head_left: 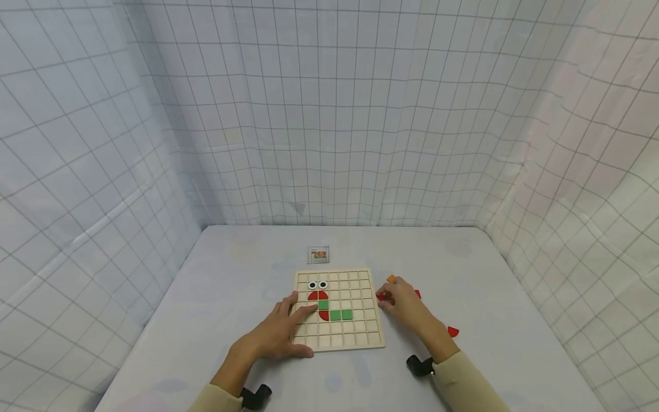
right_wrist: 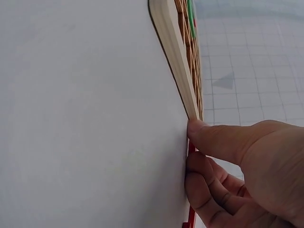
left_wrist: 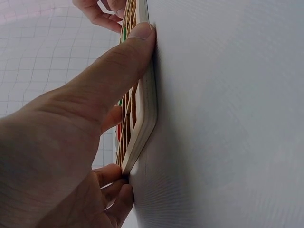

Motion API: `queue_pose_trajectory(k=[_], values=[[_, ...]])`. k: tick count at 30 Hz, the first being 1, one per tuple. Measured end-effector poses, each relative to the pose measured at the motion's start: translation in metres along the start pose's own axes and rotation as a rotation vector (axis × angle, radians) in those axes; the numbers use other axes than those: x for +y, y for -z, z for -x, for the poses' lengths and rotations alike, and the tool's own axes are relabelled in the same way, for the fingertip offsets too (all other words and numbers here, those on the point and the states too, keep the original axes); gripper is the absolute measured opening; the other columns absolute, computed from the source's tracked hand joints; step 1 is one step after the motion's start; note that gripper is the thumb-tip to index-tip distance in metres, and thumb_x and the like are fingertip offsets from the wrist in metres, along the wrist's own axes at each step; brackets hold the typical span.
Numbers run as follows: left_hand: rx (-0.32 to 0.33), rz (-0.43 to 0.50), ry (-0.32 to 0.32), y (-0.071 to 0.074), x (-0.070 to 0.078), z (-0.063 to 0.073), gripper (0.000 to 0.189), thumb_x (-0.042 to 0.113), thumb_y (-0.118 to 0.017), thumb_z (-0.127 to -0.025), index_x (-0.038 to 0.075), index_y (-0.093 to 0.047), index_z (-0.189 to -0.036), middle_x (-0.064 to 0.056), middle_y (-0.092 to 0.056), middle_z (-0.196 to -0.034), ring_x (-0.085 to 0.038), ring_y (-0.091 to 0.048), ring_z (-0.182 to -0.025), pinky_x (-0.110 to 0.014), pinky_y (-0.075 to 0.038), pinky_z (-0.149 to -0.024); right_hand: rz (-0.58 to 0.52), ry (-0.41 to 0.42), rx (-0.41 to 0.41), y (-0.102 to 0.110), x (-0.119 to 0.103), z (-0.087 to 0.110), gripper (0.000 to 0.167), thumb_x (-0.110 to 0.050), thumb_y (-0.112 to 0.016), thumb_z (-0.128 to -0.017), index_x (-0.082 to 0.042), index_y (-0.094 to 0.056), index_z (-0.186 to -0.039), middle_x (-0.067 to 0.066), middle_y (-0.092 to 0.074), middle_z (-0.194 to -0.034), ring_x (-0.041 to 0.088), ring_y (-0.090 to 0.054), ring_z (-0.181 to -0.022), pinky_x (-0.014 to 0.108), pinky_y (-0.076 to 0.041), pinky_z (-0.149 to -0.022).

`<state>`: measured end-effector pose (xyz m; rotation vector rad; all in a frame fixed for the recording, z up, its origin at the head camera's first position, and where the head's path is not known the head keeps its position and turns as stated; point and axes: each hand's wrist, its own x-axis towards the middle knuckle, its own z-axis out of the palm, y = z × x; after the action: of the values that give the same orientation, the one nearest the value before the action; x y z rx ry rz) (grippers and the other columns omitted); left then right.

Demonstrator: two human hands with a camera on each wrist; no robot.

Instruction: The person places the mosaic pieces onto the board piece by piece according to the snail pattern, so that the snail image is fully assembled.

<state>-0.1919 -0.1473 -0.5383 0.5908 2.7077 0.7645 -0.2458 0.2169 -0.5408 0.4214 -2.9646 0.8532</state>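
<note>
A pale wooden grid board [head_left: 355, 337] lies on the table. On it sit two eye pieces [head_left: 317, 285], red quarter-round pieces [head_left: 313, 296] and green square tiles [head_left: 336, 315]. My left hand [head_left: 280, 332] rests at the board's left front corner with fingers spread. Its thumb [left_wrist: 137, 38] lies along the front edge, and the index finger reaches over the grid toward a green tile. Just off the board's right edge, my right hand [head_left: 407, 306] pinches a red piece [right_wrist: 192, 146] between thumb and fingertips, close to the tabletop. The fingers mostly hide that piece's shape.
An orange piece [head_left: 391, 278] and another red piece [head_left: 418, 294] lie partly behind the right hand. One red quarter-round piece [head_left: 453, 332] is beside the right forearm. Beyond the board lies a small picture card [head_left: 318, 254]. Gridded white curtains [head_left: 329, 143] enclose the table.
</note>
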Motion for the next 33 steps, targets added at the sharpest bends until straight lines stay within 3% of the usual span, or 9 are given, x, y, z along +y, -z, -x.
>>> queue_pose_trajectory(k=[7,16,27,33], values=[[-0.004,0.002,-0.009,0.0002,-0.0029,0.0002,0.107,0.059,-0.099,-0.090,0.030,-0.047,-0.179,-0.029,-0.020,-0.191,-0.053,-0.035,-0.171,-0.075,-0.047,-0.127,-0.020,-0.009,-0.013,0.0014,-0.0026,-0.0002,0.013,-0.005,-0.093,-0.099,-0.009,-0.087,-0.111,0.005,-0.065,-0.105,0.012,-0.059,-0.091,0.025,-0.052,-0.079],[-0.001,-0.005,-0.007,0.0007,-0.0018,-0.0009,0.106,0.059,-0.099,-0.089,0.029,-0.048,-0.178,-0.029,-0.022,-0.191,-0.054,-0.036,-0.171,-0.075,-0.048,-0.128,0.023,0.043,-0.014,0.0008,-0.0022,-0.0020,0.011,-0.003,-0.092,-0.098,-0.011,-0.085,-0.103,-0.001,-0.075,-0.101,0.010,-0.063,-0.094,0.032,-0.059,-0.086],[-0.006,-0.005,-0.008,0.0018,-0.0008,0.0001,0.106,0.057,-0.099,-0.090,0.028,-0.048,-0.178,-0.030,-0.021,-0.190,-0.054,-0.035,-0.171,-0.075,-0.047,-0.127,0.080,0.099,0.084,0.0001,-0.0003,0.0010,0.006,0.000,-0.082,-0.106,-0.002,-0.087,-0.108,0.008,-0.083,-0.105,0.019,-0.080,-0.098,0.040,-0.068,-0.088],[-0.008,0.002,-0.014,0.0017,-0.0001,0.0016,0.107,0.058,-0.099,-0.090,0.026,-0.047,-0.179,-0.030,-0.020,-0.190,-0.055,-0.034,-0.171,-0.075,-0.046,-0.128,0.053,0.095,0.115,0.0012,-0.0012,0.0017,0.008,0.003,-0.079,-0.107,-0.001,-0.086,-0.108,0.006,-0.082,-0.099,0.012,-0.074,-0.088,0.032,-0.065,-0.080]])
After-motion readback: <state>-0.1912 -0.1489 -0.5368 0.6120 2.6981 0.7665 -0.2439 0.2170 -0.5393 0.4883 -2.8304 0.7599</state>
